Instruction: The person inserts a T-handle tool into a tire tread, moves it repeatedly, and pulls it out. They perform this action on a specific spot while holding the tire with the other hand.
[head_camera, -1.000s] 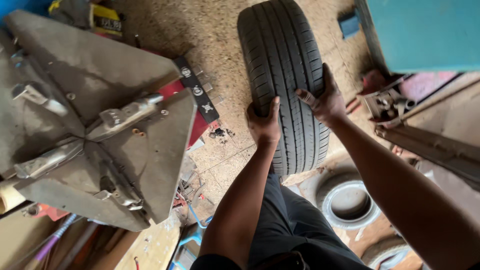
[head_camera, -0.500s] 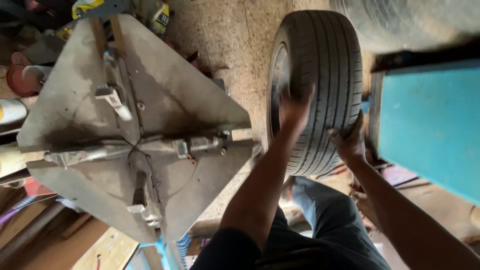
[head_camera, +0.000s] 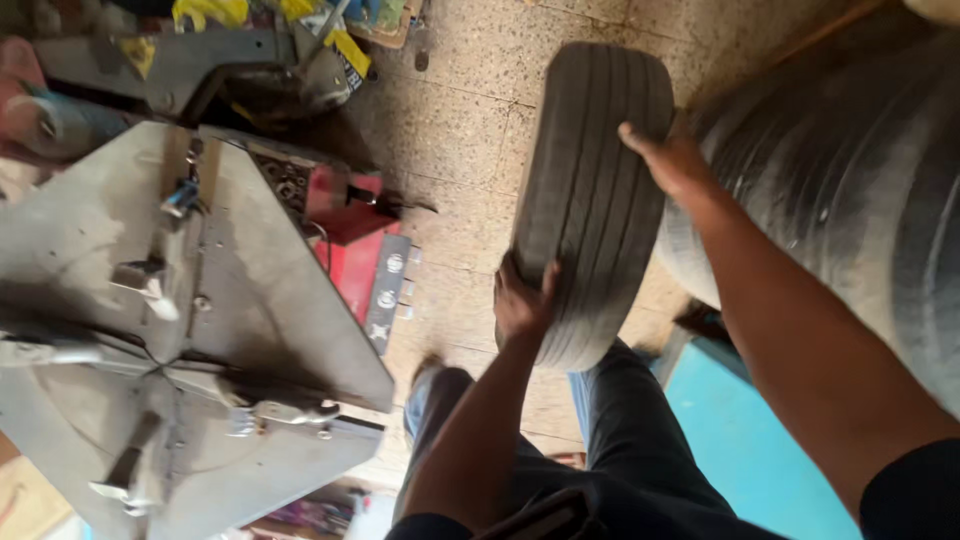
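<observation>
A black tyre (head_camera: 590, 190) stands upright on its tread on the speckled floor in front of me. My left hand (head_camera: 522, 300) grips its lower left side near my knee. My right hand (head_camera: 668, 160) presses flat on the tread at its upper right edge. Both my forearms reach forward from the bottom of the view, and my legs in dark trousers are below the tyre.
A grey metal turntable (head_camera: 170, 330) of a tyre-changing machine with clamps fills the left. Its red base with pedals (head_camera: 375, 270) sits between it and the tyre. A larger tyre (head_camera: 850, 210) lies at the right, a turquoise surface (head_camera: 740, 440) below it.
The view has swung, and the tyre has turned and shifted away from the turquoise surface toward the larger tyre. My right hand has moved up onto the tread's top edge; my left hand has dropped lower.
</observation>
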